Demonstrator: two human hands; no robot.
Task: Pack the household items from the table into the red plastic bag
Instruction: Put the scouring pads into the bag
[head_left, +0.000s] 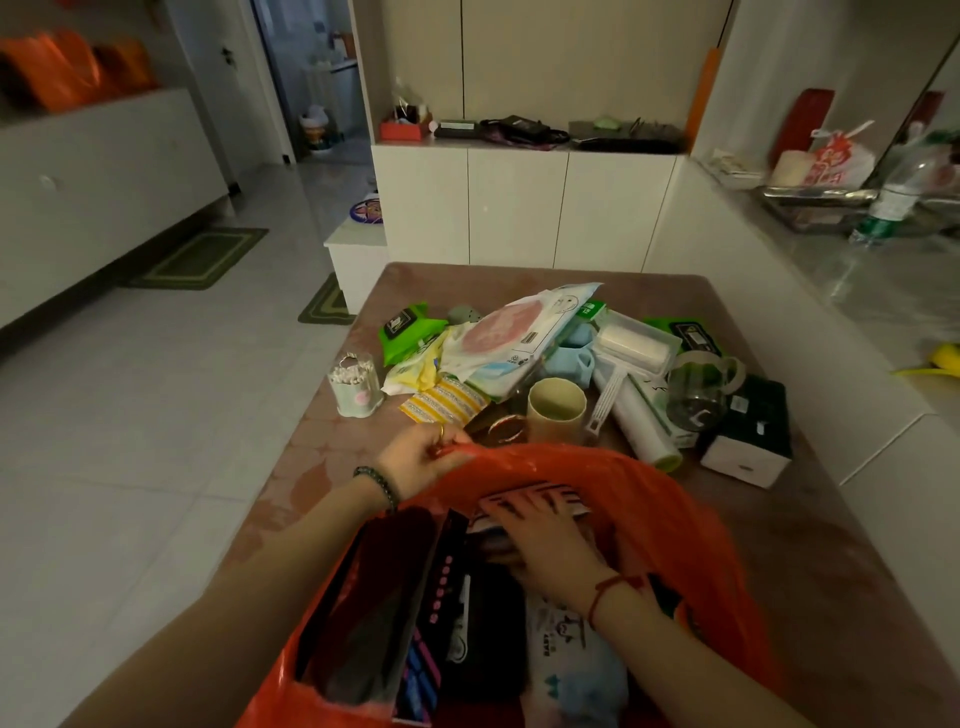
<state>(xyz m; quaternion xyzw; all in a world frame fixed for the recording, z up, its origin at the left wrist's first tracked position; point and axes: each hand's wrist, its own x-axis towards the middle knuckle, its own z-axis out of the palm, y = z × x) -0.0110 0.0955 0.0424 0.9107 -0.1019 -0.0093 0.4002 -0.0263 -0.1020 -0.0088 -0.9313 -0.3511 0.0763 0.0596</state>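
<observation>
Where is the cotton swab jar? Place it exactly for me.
In the head view, the cotton swab jar stands upright near the table's left edge, left of the yellow packet and beyond the left hand.

Dim indoor light, brighter doorway upper left, soft glare on floor tiles, wide-angle edge bending, slight blur right side
</observation>
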